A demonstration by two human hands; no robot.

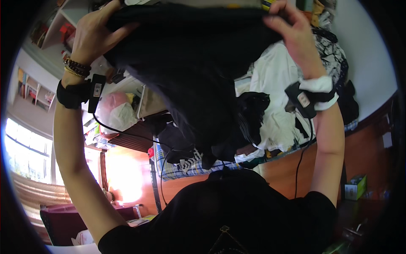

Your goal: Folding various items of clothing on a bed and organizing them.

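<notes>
A black garment (190, 47) hangs spread between my raised hands; its exact kind I cannot tell. My left hand (101, 35) grips its upper left corner, thumb across the front. At the upper right corner my right hand (291, 35) pinches the cloth between thumb and fingers. Behind and below it, a white garment (276, 85) lies among piled clothes on a bed. A crumpled black garment (252, 111) rests against the white one. Blue plaid bedding (184, 171) shows at the near edge. The hanging cloth hides part of the pile.
Patterned black-and-white fabric (331, 54) is heaped at the right by the wall. A filled plastic bag (115, 108) sits left of the bed, below white shelves (69, 12). Cables hang from both wrist devices. A green box (356, 187) stands at the lower right.
</notes>
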